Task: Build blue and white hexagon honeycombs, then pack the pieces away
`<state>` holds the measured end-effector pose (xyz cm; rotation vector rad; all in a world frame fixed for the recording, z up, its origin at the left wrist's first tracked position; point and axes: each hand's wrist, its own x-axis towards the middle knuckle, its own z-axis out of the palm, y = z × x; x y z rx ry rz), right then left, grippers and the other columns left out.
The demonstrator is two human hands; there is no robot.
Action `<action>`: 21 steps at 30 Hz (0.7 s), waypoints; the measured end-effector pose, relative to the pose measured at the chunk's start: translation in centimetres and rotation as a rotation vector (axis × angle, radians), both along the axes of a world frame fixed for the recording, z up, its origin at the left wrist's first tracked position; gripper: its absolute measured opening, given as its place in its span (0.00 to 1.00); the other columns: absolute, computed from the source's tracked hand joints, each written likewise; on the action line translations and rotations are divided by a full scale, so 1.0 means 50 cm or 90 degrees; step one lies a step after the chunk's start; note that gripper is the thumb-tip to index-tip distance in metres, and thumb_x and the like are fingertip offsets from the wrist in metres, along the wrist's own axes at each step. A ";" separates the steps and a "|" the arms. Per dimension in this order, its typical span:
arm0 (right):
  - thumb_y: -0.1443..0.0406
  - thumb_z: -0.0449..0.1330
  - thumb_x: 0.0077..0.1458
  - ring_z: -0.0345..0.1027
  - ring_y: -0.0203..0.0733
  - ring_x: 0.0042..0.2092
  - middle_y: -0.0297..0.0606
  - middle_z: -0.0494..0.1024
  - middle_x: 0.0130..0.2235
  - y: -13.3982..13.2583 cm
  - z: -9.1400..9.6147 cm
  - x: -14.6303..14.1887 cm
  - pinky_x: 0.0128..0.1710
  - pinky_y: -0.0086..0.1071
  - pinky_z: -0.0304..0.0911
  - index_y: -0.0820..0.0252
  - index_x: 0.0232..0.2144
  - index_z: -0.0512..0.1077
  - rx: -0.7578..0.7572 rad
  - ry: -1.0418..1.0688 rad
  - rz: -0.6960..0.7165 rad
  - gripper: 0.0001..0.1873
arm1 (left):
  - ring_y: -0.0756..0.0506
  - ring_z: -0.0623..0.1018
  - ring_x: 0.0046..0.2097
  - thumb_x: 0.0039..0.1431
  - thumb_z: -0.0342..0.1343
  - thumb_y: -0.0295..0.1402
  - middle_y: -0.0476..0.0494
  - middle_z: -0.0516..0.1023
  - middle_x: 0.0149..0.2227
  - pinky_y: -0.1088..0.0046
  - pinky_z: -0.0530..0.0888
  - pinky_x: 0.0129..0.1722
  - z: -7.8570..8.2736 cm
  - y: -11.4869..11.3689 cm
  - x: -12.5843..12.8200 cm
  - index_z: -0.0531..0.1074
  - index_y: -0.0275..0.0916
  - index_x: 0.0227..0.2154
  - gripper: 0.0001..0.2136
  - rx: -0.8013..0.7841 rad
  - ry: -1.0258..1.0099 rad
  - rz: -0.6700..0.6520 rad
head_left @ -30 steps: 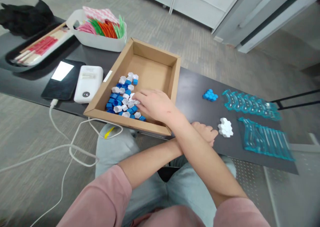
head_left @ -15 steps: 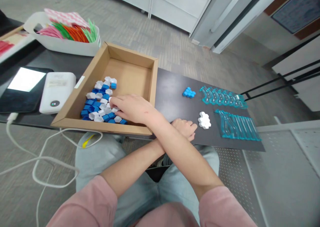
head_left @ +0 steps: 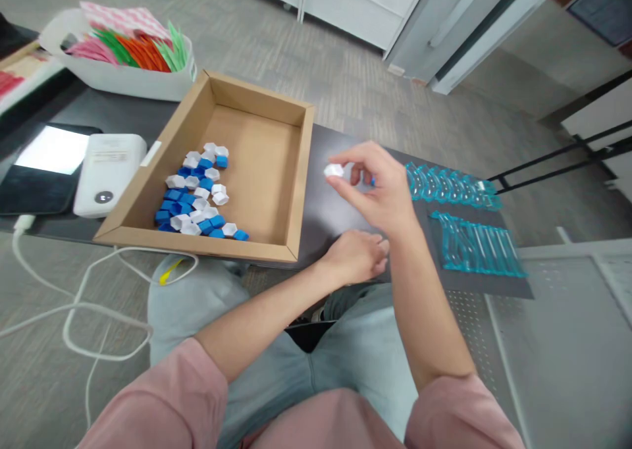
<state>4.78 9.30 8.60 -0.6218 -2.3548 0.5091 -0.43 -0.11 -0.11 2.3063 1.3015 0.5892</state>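
My right hand [head_left: 372, 182] is raised over the table with a white hexagonal block [head_left: 334, 170] pinched between thumb and index finger. A bit of the blue block cluster [head_left: 372, 182] shows behind its fingers; the white cluster is hidden behind my right hand and wrist. Lower down, my left hand [head_left: 358, 257] rests at the table's front edge, its fingers curled in and nothing visible in them. To the left stands a cardboard tray [head_left: 296, 192], where loose white blocks [head_left: 220, 197] and blue blocks [head_left: 217, 222] lie heaped in the near left part.
Two teal plastic packs [head_left: 451, 185] lie on the right of the dark table [head_left: 320, 205]. Left of the tray are a white power bank [head_left: 111, 172], a phone [head_left: 39, 172] and a white cable [head_left: 99, 357]. Behind them stands a white basket [head_left: 128, 83] with colourful strips.
My right hand has left the cardboard tray and swung right over the table, carrying a white hexagonal block. My arms are no longer crossed. My left hand has stayed about where it was.
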 end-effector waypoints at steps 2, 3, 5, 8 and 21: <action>0.50 0.69 0.69 0.71 0.41 0.38 0.36 0.81 0.44 0.043 0.007 0.101 0.43 0.40 0.71 0.50 0.52 0.81 -0.009 -0.010 -0.084 0.16 | 0.38 0.85 0.47 0.76 0.54 0.35 0.38 0.86 0.46 0.61 0.76 0.44 0.005 -0.003 0.000 0.81 0.39 0.48 0.11 0.021 0.018 -0.008; 0.51 0.70 0.67 0.71 0.41 0.37 0.36 0.81 0.45 0.064 0.009 0.149 0.42 0.40 0.71 0.50 0.52 0.81 -0.013 -0.018 -0.123 0.16 | 0.38 0.85 0.46 0.76 0.54 0.35 0.38 0.86 0.46 0.61 0.75 0.43 0.006 -0.003 0.000 0.80 0.39 0.48 0.10 0.030 0.029 -0.010; 0.52 0.71 0.65 0.70 0.40 0.35 0.36 0.83 0.45 0.100 0.011 0.236 0.41 0.40 0.70 0.51 0.50 0.81 -0.027 -0.043 -0.180 0.16 | 0.39 0.85 0.45 0.77 0.54 0.35 0.39 0.86 0.46 0.61 0.75 0.42 0.005 -0.002 0.002 0.80 0.39 0.46 0.10 0.023 0.046 -0.006; 0.54 0.72 0.62 0.68 0.39 0.34 0.36 0.84 0.42 0.135 -0.001 0.319 0.41 0.40 0.68 0.53 0.46 0.82 -0.073 -0.099 -0.201 0.14 | 0.40 0.85 0.43 0.77 0.55 0.36 0.42 0.86 0.45 0.63 0.74 0.40 0.003 0.002 0.004 0.80 0.41 0.44 0.09 0.002 0.058 -0.003; 0.54 0.72 0.62 0.70 0.44 0.40 0.39 0.86 0.45 0.182 -0.091 0.312 0.44 0.39 0.64 0.55 0.45 0.84 -0.219 -0.238 0.000 0.14 | 0.47 0.79 0.34 0.75 0.58 0.37 0.51 0.84 0.37 0.67 0.61 0.33 0.002 0.010 0.010 0.78 0.43 0.40 0.07 -0.031 0.073 0.063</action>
